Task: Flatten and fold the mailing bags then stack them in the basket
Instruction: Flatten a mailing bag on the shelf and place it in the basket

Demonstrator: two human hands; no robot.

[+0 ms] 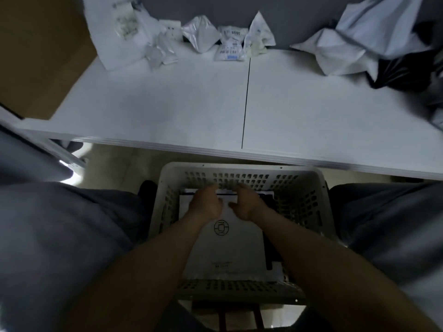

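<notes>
We were setting a folded bag (227, 238) flat in the basket (242, 167) between our knees — best pressed down evenly and squared to the stack so it would not spring open. Our left hand (206, 203) and right hand (247, 203) rested on its far end, fingers (239, 188) loosely curled, gripping nothing. Crumpled bags (203, 35) waited on the surface (167, 104).

A white desk (191, 104), split by a dark seam, carries small crumpled white mailing bags (230, 47) along its far edge, and a large crumpled white bag (354, 44) beside a black bag (405, 70) at far right. Below its near edge a perforated basket (242, 172) stands on the floor (115, 161).
</notes>
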